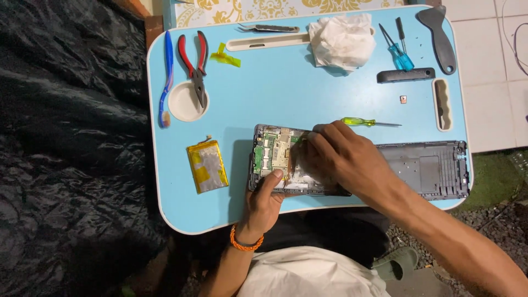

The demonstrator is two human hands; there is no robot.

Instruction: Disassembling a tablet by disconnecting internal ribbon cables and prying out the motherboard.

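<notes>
At the near edge of the blue tray (297, 99), your left hand (263, 203) pinches the opened phone (275, 159), thumb on top. Your right hand (341, 157) curls closed over its circuit board, fingertips pressing. It looks light, stiff, fragile: hold the frame edges.

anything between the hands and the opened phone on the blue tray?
Nothing visible. The left hand already grips the opened phone at its near edge, thumb on the circuit board. The right hand rests directly on the phone's right half. The yellow screwdriver lies just behind, clear of both.
</notes>
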